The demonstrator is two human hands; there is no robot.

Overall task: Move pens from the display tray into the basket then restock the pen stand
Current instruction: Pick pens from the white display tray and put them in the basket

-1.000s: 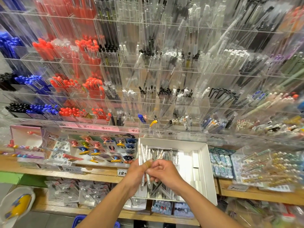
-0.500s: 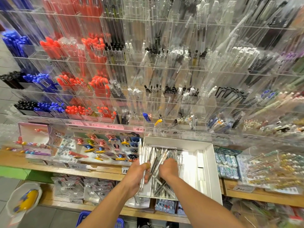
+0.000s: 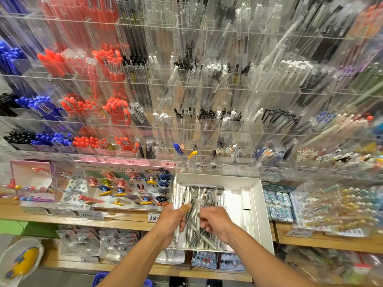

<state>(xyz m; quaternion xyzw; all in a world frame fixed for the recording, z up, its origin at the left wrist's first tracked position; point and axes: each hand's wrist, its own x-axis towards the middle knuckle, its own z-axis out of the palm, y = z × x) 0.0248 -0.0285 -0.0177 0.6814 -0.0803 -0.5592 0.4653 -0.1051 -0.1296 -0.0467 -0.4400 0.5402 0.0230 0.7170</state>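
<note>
Head | white tray (image 3: pixel 259 206) (pens (image 3: pixel 207 195) heaped) | left hand (image 3: pixel 173 219), right hand (image 3: pixel 215 223) gripping pens

Glossy clear-plastic pens (image 3: pixel 204 206), wooden shelf (image 3: pixel 124 219)

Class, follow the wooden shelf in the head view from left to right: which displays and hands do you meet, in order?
Pink display box → card of character clips → left hand → right hand → white tray of pens → blue eraser packs → clear case of bead-topped pens.
</note>
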